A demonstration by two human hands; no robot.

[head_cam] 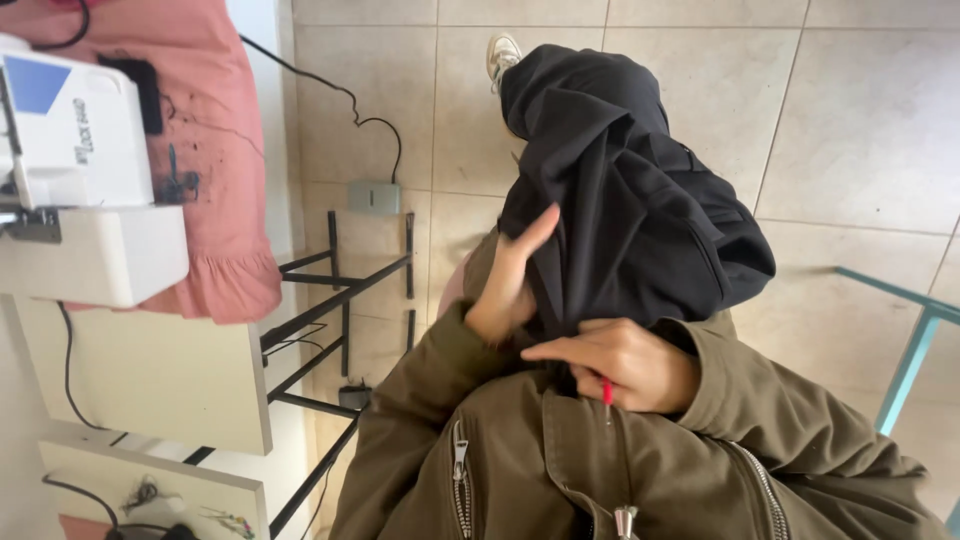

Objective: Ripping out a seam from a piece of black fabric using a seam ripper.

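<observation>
On the person's lap, a black garment (620, 190) lay with its long axis running away toward the floor tiles. The left hand (505, 280) pressed it open-fingered; the right hand (620, 365) pinched a small red tool (607, 392).

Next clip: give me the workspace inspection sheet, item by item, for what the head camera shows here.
Surface: pale tiled floor below; white table at left.
Job's things: black garment draped over the lap; small red tool.
Clutter: pink cloth under a white sewing machine.
Grippers: left hand flat against the garment; right hand pinches the red tool at the fabric edge.
Cables: black cord runs across the floor to a grey pedal.
Surroundings: black metal frame, teal frame, a light shoe.
</observation>
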